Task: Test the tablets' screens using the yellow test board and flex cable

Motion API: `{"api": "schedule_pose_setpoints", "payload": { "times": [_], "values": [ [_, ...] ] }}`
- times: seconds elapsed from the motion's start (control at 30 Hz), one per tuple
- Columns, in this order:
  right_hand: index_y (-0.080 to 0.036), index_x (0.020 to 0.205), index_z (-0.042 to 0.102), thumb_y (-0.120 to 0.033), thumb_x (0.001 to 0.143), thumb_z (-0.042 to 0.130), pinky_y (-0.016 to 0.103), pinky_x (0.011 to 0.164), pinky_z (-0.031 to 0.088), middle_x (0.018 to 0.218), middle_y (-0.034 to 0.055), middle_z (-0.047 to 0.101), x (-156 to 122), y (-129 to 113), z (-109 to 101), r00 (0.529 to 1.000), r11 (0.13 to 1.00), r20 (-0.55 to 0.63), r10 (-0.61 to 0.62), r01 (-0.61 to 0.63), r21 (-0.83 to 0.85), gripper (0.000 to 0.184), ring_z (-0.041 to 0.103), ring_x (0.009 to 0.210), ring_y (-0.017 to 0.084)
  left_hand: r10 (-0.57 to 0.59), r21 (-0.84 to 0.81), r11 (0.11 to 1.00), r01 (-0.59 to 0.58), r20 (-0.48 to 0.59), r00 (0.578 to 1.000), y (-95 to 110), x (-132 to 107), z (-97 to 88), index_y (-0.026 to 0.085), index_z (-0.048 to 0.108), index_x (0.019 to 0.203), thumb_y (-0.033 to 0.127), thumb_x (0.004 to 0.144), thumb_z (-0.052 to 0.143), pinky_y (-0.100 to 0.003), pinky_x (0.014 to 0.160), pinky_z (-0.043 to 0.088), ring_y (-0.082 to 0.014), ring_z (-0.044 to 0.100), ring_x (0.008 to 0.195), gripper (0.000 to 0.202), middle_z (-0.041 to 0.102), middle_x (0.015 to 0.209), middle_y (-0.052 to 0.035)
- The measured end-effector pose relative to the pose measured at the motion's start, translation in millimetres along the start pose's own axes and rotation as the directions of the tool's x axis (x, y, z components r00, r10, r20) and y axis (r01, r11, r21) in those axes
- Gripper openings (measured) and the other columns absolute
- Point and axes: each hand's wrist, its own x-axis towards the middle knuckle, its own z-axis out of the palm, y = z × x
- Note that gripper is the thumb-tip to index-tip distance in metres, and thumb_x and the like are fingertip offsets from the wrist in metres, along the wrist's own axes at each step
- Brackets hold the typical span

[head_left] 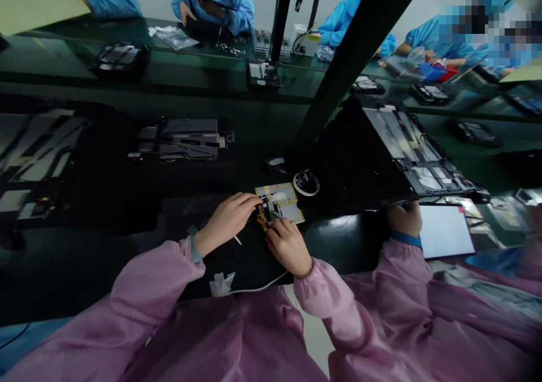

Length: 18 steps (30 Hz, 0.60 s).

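Note:
A flat, yellow-edged battery pack (289,193) with silvery panels and a dark strip lies on the dark bench in front of me. My left hand (231,219) reaches its left edge, fingers pressed together and tips on it. My right hand (289,247) is closed at the near edge, its fingertips pinching something small and grey-blue that I cannot make out. Orange film shows between the two hands. Below my left hand a thin white pointed stick (237,239) pokes out; whether the hand holds it is hidden.
Right of the pack sits a round white-rimmed roll (305,182). Stacked black trays (351,161) with opened devices rise beyond it, and another stack (182,139) stands left. A slanted dark post (339,65) crosses the bench. At right, a co-worker's hand (404,219) is near a white-screened tablet (446,230).

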Motion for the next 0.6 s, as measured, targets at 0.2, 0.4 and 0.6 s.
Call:
{"api": "schedule_pose_setpoints", "payload": {
  "times": [0.2, 0.4, 0.6],
  "values": [
    [-0.019, 0.082, 0.064, -0.028, 0.081, 0.070, 0.039, 0.075, 0.044, 0.088, 0.0085, 0.060, -5.2, 17.0, -27.1, 0.995, 0.983, 0.101, 0.006, -0.025, 0.181, 0.011, 0.052, 0.087, 0.025, 0.001, 0.191, 0.980, -0.046, 0.226, 0.974, -1.9, -1.8, 3.7, 0.016, 0.061, 0.106, 0.002, 0.082, 0.047, -0.039, 0.082, 0.044, -0.0237, 0.055, 0.096, 0.031, 0.067, 0.104, -0.0078],
    [-0.020, 0.095, 0.063, -0.021, 0.094, 0.047, 0.037, 0.082, 0.046, 0.092, 0.0070, 0.060, 34.1, 43.4, -20.7, 0.990, 0.903, -0.078, 0.119, -0.075, 0.423, 0.016, 0.055, 0.089, 0.021, -0.016, 0.154, 0.988, -0.028, 0.278, 0.961, 0.0, -3.1, 2.0, 0.015, 0.057, 0.113, 0.001, 0.082, 0.048, -0.037, 0.090, 0.041, -0.0213, 0.053, 0.101, 0.036, 0.065, 0.110, -0.0067],
    [-0.022, 0.099, 0.063, -0.014, 0.091, 0.047, 0.037, 0.085, 0.047, 0.099, 0.0068, 0.060, 53.6, 55.7, 18.0, 0.990, 0.850, -0.104, 0.093, -0.025, 0.526, 0.020, 0.053, 0.096, 0.021, -0.026, 0.132, 0.991, -0.014, 0.298, 0.954, -3.7, -2.4, 3.8, 0.017, 0.056, 0.113, 0.001, 0.082, 0.047, -0.038, 0.092, 0.040, -0.0211, 0.052, 0.104, 0.036, 0.063, 0.115, -0.0059]
  ]
}}
